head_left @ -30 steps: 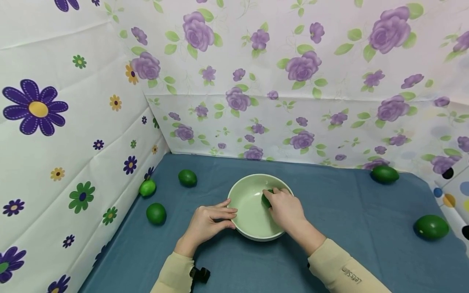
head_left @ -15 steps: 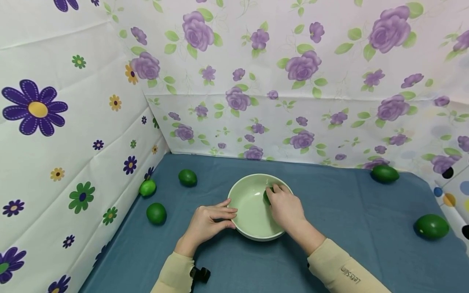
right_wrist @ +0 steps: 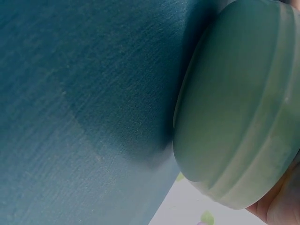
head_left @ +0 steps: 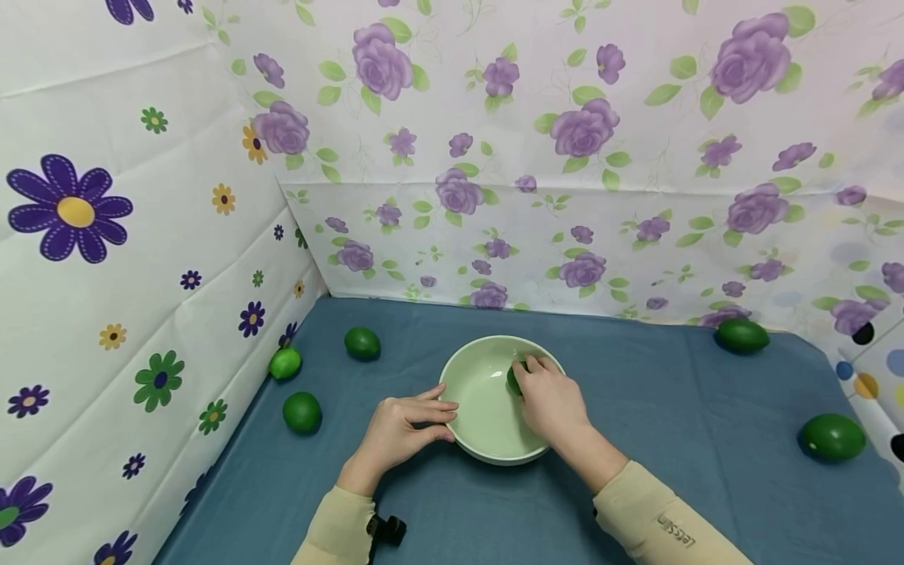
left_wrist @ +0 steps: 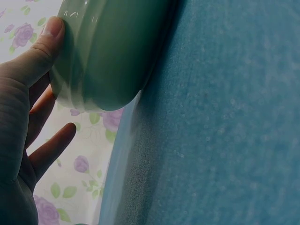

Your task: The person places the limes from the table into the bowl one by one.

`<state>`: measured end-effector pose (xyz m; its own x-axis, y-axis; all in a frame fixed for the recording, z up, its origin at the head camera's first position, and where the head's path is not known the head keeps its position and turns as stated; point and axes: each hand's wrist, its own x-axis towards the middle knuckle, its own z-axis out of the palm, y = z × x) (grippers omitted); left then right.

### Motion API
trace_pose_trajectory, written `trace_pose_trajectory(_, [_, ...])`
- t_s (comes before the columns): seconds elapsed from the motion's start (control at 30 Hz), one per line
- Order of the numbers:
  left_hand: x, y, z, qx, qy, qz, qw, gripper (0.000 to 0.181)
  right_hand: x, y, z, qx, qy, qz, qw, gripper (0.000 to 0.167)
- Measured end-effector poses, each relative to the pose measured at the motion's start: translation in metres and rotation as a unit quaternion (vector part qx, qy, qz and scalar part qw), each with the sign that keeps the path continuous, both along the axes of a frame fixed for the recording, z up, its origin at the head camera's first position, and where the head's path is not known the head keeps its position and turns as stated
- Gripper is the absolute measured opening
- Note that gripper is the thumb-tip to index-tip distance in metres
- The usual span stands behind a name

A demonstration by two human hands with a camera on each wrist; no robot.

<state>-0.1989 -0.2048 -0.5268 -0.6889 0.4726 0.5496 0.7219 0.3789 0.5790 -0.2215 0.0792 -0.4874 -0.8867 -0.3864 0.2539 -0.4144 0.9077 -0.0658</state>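
A pale green bowl (head_left: 487,424) stands on the blue cloth. My left hand (head_left: 399,428) touches its left rim with fairly straight fingers. In the left wrist view, the left thumb (left_wrist: 44,42) lies against the bowl's outer wall (left_wrist: 117,51), and one finger stands apart from it. My right hand (head_left: 554,396) reaches over the right rim and grips a smooth dark green fruit (head_left: 515,379) inside the bowl. The hand hides most of that fruit. In the right wrist view the bowl's wall (right_wrist: 229,103) covers most of the right hand (right_wrist: 283,201).
To the left lie two dark green oval fruits, one farther back (head_left: 362,344) and one nearer (head_left: 302,413), and a smaller bright green lime (head_left: 286,363) by the side cloth. Two more dark green fruits, the back one (head_left: 741,336) and the front one (head_left: 832,438), lie right. Flowered cloth walls (head_left: 523,157) enclose the table.
Within the bowl, my right fingers and the dark green fruit have shifted very slightly right and back over the last second. The left hand and the bowl stay in place.
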Motion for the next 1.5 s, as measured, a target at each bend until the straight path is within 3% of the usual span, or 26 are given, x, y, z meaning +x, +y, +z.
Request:
trace_pose_trajectory(0.33, [0.0007,0.0008,0.0013,0.002,-0.005,0.0,1.0,0.034,0.0003,0.0002,-0.0018,0.002,0.004,0.004,1.0,0.05])
trace_pose_trajectory(1.5, [-0.0002,0.0001,-0.0008,0.001,-0.003,0.002,1.0,0.034,0.0025,0.0044,0.0052,-0.045,0.002,0.0,0.999,0.048])
